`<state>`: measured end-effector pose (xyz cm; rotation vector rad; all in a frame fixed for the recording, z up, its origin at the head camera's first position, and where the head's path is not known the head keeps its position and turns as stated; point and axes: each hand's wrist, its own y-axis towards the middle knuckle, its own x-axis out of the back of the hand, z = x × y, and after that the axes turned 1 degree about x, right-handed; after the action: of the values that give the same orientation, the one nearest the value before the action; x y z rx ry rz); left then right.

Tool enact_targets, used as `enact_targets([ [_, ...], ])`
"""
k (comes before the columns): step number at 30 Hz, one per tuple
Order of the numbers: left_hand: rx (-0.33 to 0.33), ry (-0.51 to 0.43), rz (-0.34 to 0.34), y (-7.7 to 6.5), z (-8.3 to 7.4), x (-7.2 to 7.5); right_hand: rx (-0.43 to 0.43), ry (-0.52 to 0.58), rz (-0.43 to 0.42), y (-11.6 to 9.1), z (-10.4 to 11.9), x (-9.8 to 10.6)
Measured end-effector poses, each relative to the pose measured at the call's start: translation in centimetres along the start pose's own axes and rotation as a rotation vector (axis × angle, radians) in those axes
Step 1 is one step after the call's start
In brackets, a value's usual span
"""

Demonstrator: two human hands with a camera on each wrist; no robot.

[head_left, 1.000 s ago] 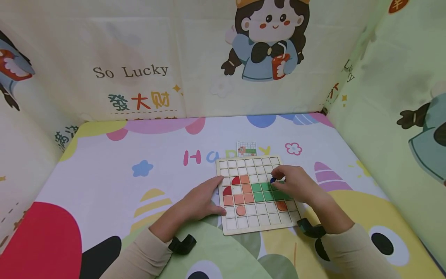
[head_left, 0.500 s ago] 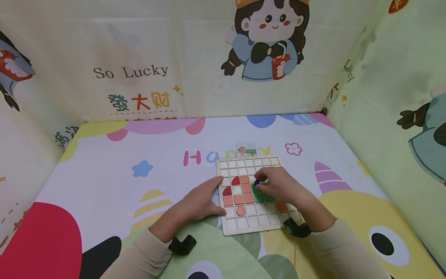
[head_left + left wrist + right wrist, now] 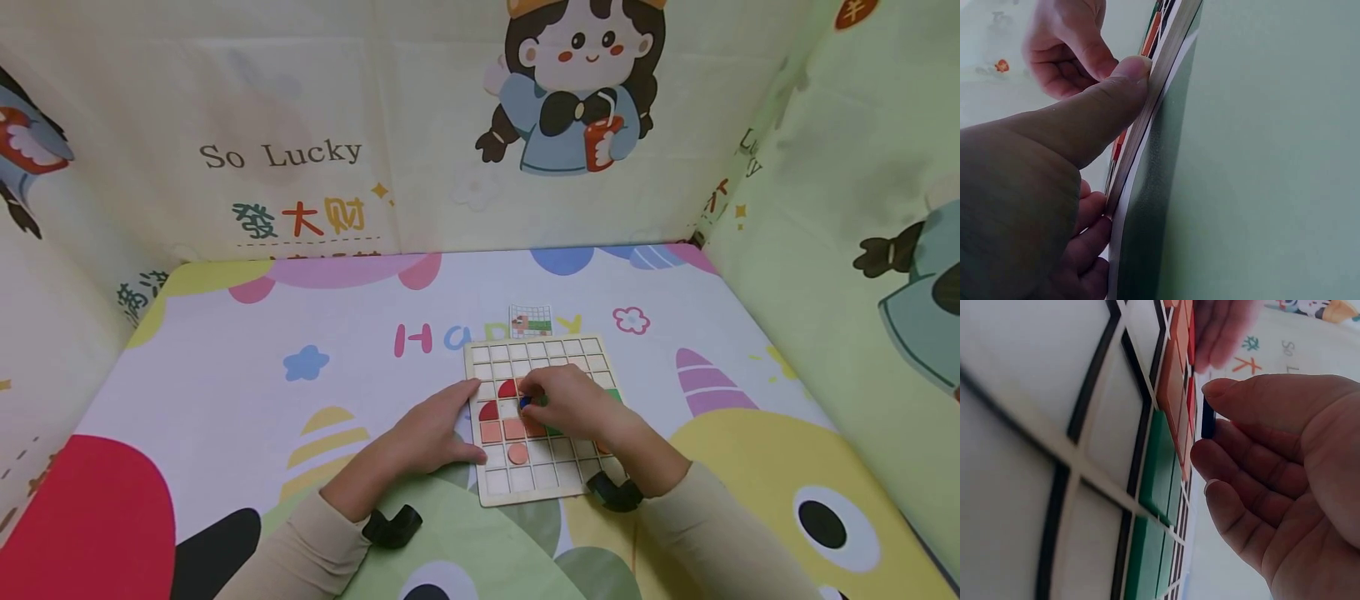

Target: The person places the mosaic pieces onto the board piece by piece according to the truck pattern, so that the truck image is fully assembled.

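My right hand [image 3: 573,404] pinches a small flat dark blue tile [image 3: 1208,419] between thumb and fingers, close over the left half of a white gridded board [image 3: 517,481]. Beneath and beside that hand lie orange square tiles [image 3: 514,429], an orange round tile [image 3: 517,453], two red curved-edge tiles [image 3: 507,388] and green tiles [image 3: 1159,469], the green ones partly hidden by the hand. My left hand [image 3: 431,425] rests at the board's left edge, thumb low and fingers higher up, fingertips touching the rim. In the left wrist view its thumb [image 3: 1132,69] lies against the wooden side.
A small card [image 3: 531,320] with a printed grid picture lies just behind the board. The tabletop has a colourful cartoon print [image 3: 306,362]. Printed cloth walls [image 3: 420,125] stand at the back and both sides. Black bands [image 3: 393,527] sit at both wrists.
My right hand has moved left across the board, carrying the blue tile from above the green tiles to near the orange and red ones. The left hand and board have stayed put.
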<state>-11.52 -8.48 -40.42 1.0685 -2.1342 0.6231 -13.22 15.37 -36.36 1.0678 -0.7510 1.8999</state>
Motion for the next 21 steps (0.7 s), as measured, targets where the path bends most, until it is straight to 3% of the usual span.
enact_targets([
  [8, -0.002, -0.002, -0.003, 0.0, 0.1, 0.0, -0.028, -0.028, 0.012, 0.7, 1.0, -0.6],
  [21, 0.005, 0.003, -0.002, 0.1, 0.1, -0.1, 0.019, -0.053, 0.015, 1.1, 1.8, -0.9],
])
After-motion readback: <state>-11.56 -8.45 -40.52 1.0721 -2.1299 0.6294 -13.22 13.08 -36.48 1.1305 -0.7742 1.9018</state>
